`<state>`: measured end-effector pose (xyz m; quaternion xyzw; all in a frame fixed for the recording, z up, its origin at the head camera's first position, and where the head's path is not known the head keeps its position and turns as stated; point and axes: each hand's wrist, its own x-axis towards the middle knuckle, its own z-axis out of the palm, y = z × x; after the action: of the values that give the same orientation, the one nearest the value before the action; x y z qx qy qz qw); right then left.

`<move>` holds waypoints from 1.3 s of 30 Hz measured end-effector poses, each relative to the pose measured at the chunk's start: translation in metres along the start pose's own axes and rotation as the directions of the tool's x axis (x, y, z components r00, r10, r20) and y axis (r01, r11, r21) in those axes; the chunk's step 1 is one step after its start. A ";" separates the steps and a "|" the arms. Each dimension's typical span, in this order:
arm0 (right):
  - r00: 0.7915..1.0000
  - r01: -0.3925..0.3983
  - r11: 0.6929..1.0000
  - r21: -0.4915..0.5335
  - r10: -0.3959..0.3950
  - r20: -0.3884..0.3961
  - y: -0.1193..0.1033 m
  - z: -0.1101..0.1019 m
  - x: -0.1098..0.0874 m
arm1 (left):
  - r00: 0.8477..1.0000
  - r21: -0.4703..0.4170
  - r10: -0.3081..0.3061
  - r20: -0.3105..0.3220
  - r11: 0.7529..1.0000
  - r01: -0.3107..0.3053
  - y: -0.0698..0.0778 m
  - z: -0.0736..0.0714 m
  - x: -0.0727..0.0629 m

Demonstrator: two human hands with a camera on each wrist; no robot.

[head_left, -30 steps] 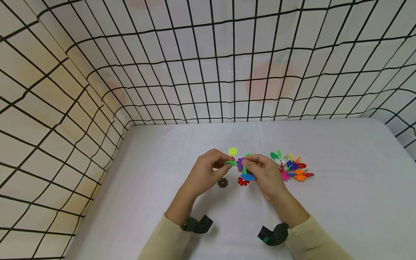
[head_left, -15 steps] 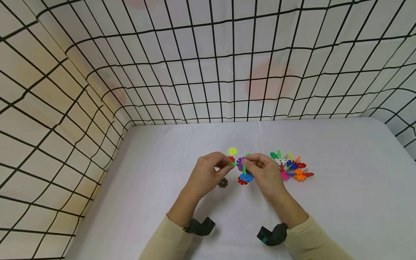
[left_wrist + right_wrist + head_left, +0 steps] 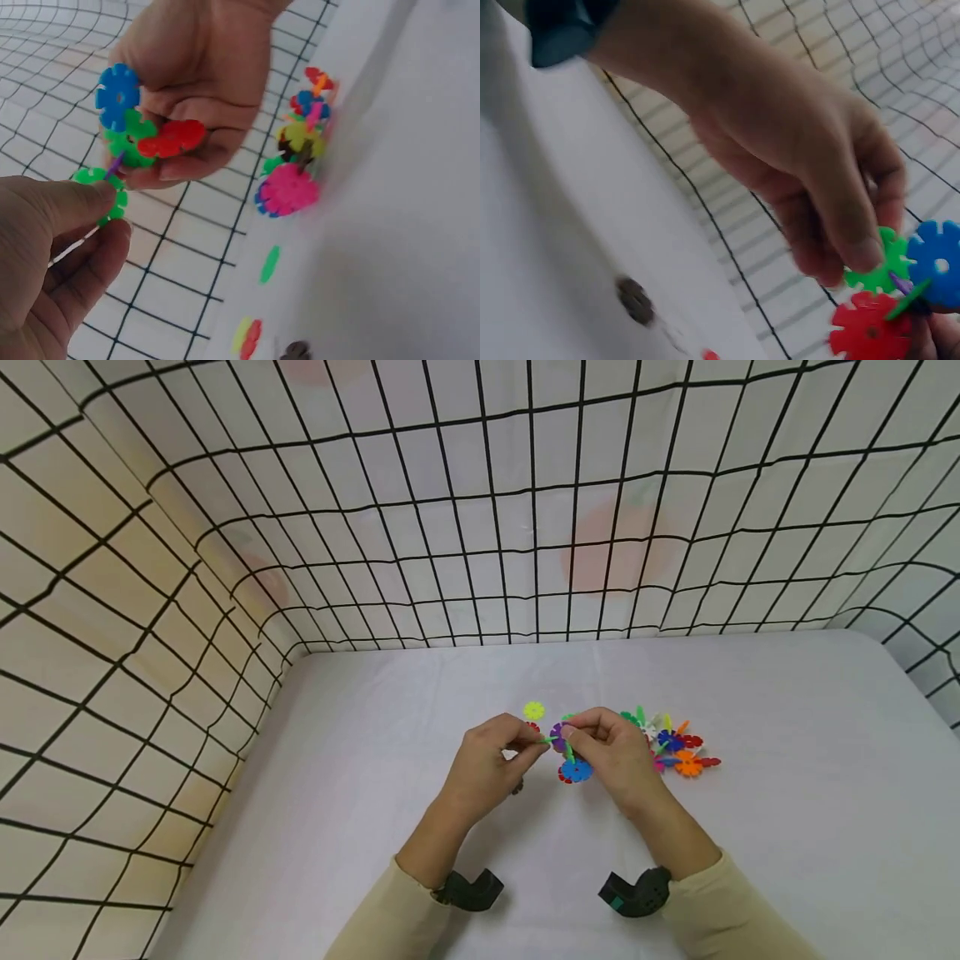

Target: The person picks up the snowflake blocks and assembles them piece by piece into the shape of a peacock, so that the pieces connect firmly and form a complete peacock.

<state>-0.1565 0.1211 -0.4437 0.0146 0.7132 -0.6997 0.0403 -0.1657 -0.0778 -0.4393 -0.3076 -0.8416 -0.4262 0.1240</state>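
Between thumb and fingertips my left hand (image 3: pixel 491 768) pinches a green flower-shaped plastic disc (image 3: pixel 116 208). My right hand (image 3: pixel 618 758) holds a joined cluster of such discs: purple (image 3: pixel 557 737), blue (image 3: pixel 118 97), another green (image 3: pixel 131 144) and red (image 3: pixel 172 139). At the meeting point, the pinched green disc touches the purple disc's edge; how deep its slot sits cannot be told. Both hands are close together above the table. In the right wrist view, the blue disc (image 3: pixel 937 264) and red disc (image 3: pixel 870 328) stand beside the left fingertips.
Loose discs lie near the hands: yellow (image 3: pixel 534 710), red (image 3: pixel 532 727) and brown (image 3: pixel 635 300). A larger multicoloured assembly of discs (image 3: pixel 688 764) lies to the right. Black wire mesh (image 3: pixel 492 493) borders the white-covered table (image 3: pixel 360 710) at the back and sides.
My left hand has moved right, bringing the green disc from apart to against the purple disc. The right hand has stayed nearly in place, with its cluster slightly turned.
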 end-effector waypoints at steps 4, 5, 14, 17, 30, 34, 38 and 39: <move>0.999 0.020 0.999 -0.036 -0.021 -0.040 -0.005 -0.030 0.005 | 0.984 -0.065 -0.149 0.096 0.986 0.155 0.003 0.013 0.001; 0.998 0.022 0.999 -0.027 -0.023 -0.063 -0.005 -0.039 0.006 | 0.977 -0.061 -0.175 0.120 0.981 0.183 0.003 0.017 0.001; 0.963 0.005 0.978 0.207 0.051 -0.266 0.008 -0.102 0.016 | 0.909 0.059 -0.294 0.296 0.955 0.290 0.006 0.060 0.002; 0.945 0.023 0.967 0.254 0.062 -0.321 0.011 -0.115 0.017 | 0.891 0.110 -0.338 0.302 0.941 0.320 0.004 0.075 0.005; 0.988 -0.157 0.987 -0.045 0.156 -0.017 0.024 -0.150 0.021 | 0.852 0.184 -0.500 0.156 0.862 0.473 0.000 0.106 0.015; 0.994 -0.112 0.993 0.036 0.113 -0.007 0.027 -0.140 0.021 | 0.850 -0.028 -0.510 0.131 0.855 0.518 -0.003 0.102 0.014; 0.999 -0.037 0.983 0.181 0.041 -0.020 0.028 -0.131 0.020 | 0.848 -0.229 -0.518 0.109 0.817 0.528 -0.005 0.101 0.013; 0.999 -0.015 0.979 0.205 0.021 -0.025 0.028 -0.129 0.020 | 0.848 -0.288 -0.519 0.103 0.801 0.525 -0.006 0.101 0.013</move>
<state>-0.1787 0.2498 -0.4711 0.0348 0.6376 -0.7688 0.0352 -0.1736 0.0051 -0.4984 -0.0834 -0.8186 -0.5656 -0.0549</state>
